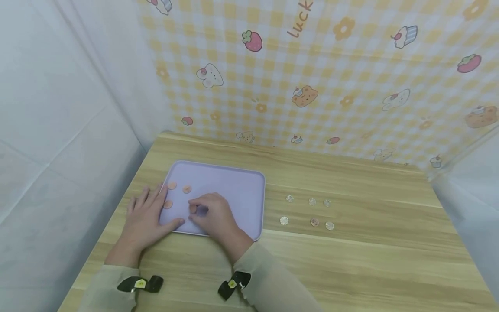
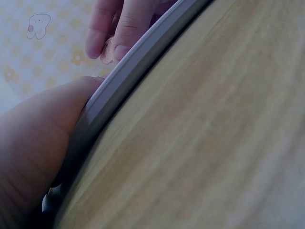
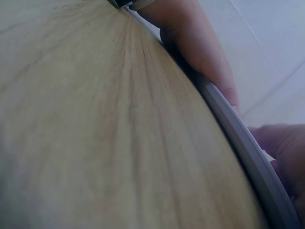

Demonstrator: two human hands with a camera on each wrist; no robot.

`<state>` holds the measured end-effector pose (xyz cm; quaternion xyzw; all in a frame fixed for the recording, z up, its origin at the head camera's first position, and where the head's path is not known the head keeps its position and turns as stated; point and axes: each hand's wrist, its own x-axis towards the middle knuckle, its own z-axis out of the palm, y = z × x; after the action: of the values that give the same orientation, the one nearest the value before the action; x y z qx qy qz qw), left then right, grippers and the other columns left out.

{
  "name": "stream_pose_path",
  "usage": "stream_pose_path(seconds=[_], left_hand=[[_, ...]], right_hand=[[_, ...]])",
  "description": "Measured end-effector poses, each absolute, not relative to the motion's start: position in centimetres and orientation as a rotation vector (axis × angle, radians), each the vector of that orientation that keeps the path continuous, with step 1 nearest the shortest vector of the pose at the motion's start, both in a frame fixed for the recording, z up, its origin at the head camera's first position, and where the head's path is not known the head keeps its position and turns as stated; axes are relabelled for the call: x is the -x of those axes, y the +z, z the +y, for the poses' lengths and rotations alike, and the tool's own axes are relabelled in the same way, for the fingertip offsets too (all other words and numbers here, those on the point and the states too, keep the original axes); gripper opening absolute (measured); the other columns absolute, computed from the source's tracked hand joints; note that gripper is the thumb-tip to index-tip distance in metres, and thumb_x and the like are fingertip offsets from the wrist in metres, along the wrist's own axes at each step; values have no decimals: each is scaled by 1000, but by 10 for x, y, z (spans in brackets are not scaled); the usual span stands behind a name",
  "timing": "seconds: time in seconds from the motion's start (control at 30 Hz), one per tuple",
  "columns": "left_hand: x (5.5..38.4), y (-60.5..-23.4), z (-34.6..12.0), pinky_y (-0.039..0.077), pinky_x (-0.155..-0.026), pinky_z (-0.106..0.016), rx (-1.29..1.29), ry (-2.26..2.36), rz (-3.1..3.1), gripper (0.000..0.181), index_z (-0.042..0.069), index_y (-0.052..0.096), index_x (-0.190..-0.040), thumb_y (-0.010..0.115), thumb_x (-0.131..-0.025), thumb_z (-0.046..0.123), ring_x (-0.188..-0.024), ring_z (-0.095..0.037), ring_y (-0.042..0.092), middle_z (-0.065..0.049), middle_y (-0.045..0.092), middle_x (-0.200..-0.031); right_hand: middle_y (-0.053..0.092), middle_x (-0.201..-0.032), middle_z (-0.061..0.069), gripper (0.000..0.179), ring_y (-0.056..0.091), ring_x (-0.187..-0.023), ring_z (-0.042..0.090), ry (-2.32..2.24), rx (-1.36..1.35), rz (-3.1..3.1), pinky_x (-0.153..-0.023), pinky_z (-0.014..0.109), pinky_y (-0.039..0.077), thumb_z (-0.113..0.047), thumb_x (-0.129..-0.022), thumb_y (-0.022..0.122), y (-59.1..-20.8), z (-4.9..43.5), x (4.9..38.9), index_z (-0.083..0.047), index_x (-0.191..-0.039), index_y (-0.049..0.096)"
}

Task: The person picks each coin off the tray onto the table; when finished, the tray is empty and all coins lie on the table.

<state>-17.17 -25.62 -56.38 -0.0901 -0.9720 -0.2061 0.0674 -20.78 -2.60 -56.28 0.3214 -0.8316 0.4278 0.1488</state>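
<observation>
Between thumb and fingertips, my right hand (image 1: 216, 214) pinches a copper-coloured coin (image 1: 192, 209) over the lower left part of a lilac tray (image 1: 241, 186). The left wrist view also shows that coin (image 2: 106, 51) above the tray's rim. My left hand (image 1: 146, 216) lies with spread fingers across the tray's left edge, its thumb along the near rim. Three more copper coins lie in the tray: an upper left coin (image 1: 172, 185), one to its right (image 1: 187, 189), and a lower coin (image 1: 168, 204) beside the left hand's fingers.
Right of the tray, several silver coins (image 1: 284, 220) and one copper coin (image 1: 314, 222) lie in two loose rows on the wooden table (image 1: 351, 264). A yellow checked cloth (image 1: 280, 65) hangs behind the table, and a pale wall (image 1: 66, 130) stands at the left.
</observation>
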Motion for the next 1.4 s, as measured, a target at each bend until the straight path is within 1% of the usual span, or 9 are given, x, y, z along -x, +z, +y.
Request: stream_pose_path(seconds=[0.13, 0.37, 0.57, 0.77, 0.9, 1.03, 1.17, 1.27, 1.4], left_hand=[[172, -565, -256, 3, -119, -78, 269, -625, -2928, 113, 0, 28, -167, 73, -89, 68, -155, -59, 15, -27, 29, -171], [172, -566, -256, 5, -118, -80, 273, -622, -2911, 111, 1, 30, -167, 74, -89, 67, -154, -59, 17, -27, 31, -170], [172, -568, -257, 4, -118, -79, 278, -613, -2904, 112, 2, 30, -167, 74, -88, 67, -154, -59, 17, -26, 31, -170], [171, -568, -256, 5, -119, -79, 279, -608, -2904, 113, 2, 28, -168, 74, -88, 68, -154, -58, 18, -26, 30, -170], [171, -567, -255, 6, -118, -79, 279, -616, -2897, 113, 1, 29, -167, 75, -88, 67, -154, -59, 18, -26, 31, -170], [171, -567, -255, 7, -117, -80, 281, -614, -2891, 111, 1, 31, -166, 75, -88, 66, -153, -60, 20, -27, 32, -170], [171, -568, -256, 8, -117, -81, 284, -606, -2887, 110, 2, 33, -166, 75, -88, 66, -152, -60, 21, -27, 33, -169], [172, -567, -257, 8, -117, -80, 287, -611, -2887, 109, 3, 33, -166, 75, -88, 66, -152, -60, 21, -26, 33, -169], [172, -567, -258, 7, -118, -79, 287, -621, -2893, 111, 2, 31, -167, 75, -88, 66, -153, -59, 20, -26, 33, -169]], right_hand=[[82, -97, -4, 20, 72, -91, 11, 1202, -835, -2395, -89, 15, 52, -3, -85, 87, -564, -27, 208, -12, -103, 86], [81, -95, -2, 23, 73, -92, 11, 1246, -827, -2332, -88, 15, 53, -1, -81, 90, -565, -26, 208, -9, -101, 85], [81, -95, 0, 18, 74, -92, 12, 1260, -785, -2300, -87, 15, 54, -1, -86, 85, -565, -26, 208, -8, -103, 85], [80, -96, 3, 24, 73, -92, 13, 1398, -768, -2278, -86, 15, 55, 1, -85, 87, -562, -24, 206, -4, -109, 84], [80, -97, 4, 27, 73, -94, 12, 1452, -734, -2284, -87, 16, 55, 1, -84, 88, -562, -23, 206, -5, -110, 84], [78, -100, 1, 26, 70, -97, 10, 1432, -698, -2309, -85, 18, 56, -3, -83, 91, -562, -21, 205, -10, -107, 85], [74, -109, -3, 29, 67, -106, 10, 1405, -657, -2339, -91, 22, 55, -9, -78, 97, -561, -16, 205, -15, -105, 85], [73, -113, -4, 30, 66, -111, 12, 1356, -641, -2347, -96, 26, 55, -12, -76, 98, -560, -9, 205, -15, -103, 85], [74, -113, -2, 29, 66, -110, 18, 1268, -635, -2329, -95, 32, 54, -10, -75, 98, -560, 6, 208, -13, -101, 85]])
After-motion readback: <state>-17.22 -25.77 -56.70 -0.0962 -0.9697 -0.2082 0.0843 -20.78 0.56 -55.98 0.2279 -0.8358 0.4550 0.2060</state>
